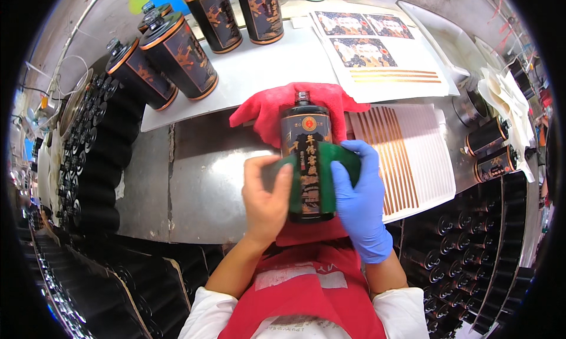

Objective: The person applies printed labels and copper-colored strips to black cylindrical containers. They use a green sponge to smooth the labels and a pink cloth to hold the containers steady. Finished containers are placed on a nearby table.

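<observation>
A black bottle [304, 123] with gold and orange decoration lies on a red cloth [259, 106], its neck pointing away from me. Glossy dark green material [327, 182] lies across the bottle's lower half on both sides of a dark decorated strip. Whether it is one sheet or two pieces I cannot tell. My bare left hand [266, 191] grips its left side, thumb pressed near the bottle; motion blurs the edge there. My right hand [361, 200], in a blue glove, grips the right side with thumb and fingers. Both hands hide parts of the bottle's sides.
Several decorated black bottles [180, 56] stand on a white board at the far left. Right of the cloth lies a sheet with gold strips [386, 162]; behind it are printed decal sheets [365, 50]. Racks of black bottles [97, 156] flank the metal table [144, 191].
</observation>
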`<control>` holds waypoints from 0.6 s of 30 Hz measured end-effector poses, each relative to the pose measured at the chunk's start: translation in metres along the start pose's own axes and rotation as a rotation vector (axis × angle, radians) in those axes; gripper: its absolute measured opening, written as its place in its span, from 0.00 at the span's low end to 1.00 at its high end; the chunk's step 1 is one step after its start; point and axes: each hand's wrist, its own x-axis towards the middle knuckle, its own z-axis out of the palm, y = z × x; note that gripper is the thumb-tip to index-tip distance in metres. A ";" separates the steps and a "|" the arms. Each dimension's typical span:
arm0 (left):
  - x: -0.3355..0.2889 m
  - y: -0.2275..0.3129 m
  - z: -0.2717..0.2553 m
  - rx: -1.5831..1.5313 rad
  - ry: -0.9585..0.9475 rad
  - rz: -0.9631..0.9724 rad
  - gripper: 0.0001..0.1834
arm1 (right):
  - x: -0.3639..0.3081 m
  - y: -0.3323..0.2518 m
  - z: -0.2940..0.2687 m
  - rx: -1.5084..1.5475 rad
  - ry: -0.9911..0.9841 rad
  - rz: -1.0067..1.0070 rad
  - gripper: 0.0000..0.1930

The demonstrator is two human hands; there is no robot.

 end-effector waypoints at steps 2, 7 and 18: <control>-0.007 -0.010 -0.005 -0.151 0.026 -0.092 0.11 | -0.004 0.026 -0.004 0.216 0.026 0.071 0.16; -0.018 -0.040 -0.007 -0.247 0.098 -0.165 0.11 | -0.005 0.064 0.000 0.541 0.014 0.213 0.16; -0.014 -0.061 -0.007 0.068 0.086 -0.066 0.10 | 0.036 0.089 0.021 0.616 0.109 0.179 0.18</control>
